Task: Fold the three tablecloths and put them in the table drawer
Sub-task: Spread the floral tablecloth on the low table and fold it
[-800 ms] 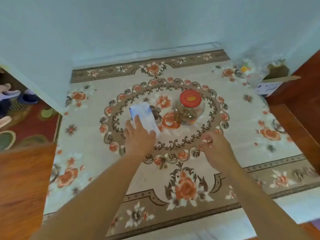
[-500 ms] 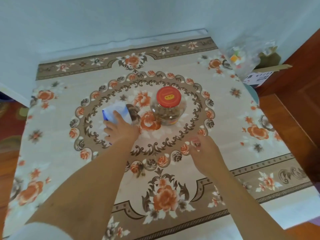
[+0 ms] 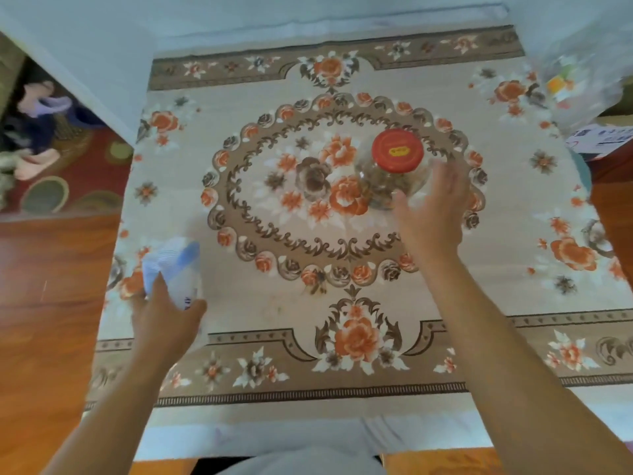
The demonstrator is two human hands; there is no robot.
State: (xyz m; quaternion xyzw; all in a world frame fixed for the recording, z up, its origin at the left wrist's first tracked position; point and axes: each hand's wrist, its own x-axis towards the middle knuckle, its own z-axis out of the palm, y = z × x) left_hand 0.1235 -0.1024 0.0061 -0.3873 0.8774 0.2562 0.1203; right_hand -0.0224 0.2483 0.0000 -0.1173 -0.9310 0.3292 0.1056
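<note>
Tablecloth [image 3: 376,303], floral, lay spread flat over the whole table, reaching all 4 edges; a paler layer showed beneath at the near edge. No folding begun; drawer not visible. Near the left edge, left hand [image 3: 164,320] gripped a white and blue packet [image 3: 174,269], lifted off the cloth. Toward the centre, right hand [image 3: 431,207] was spread, fingers straight, at the side of the red-lidded jar [image 3: 394,169]; contact could not be confirmed. Judgement: clear both items onto another surface first, gripping the jar round its body, not its lid, so the cloth stays unwrinkled for folding.
</note>
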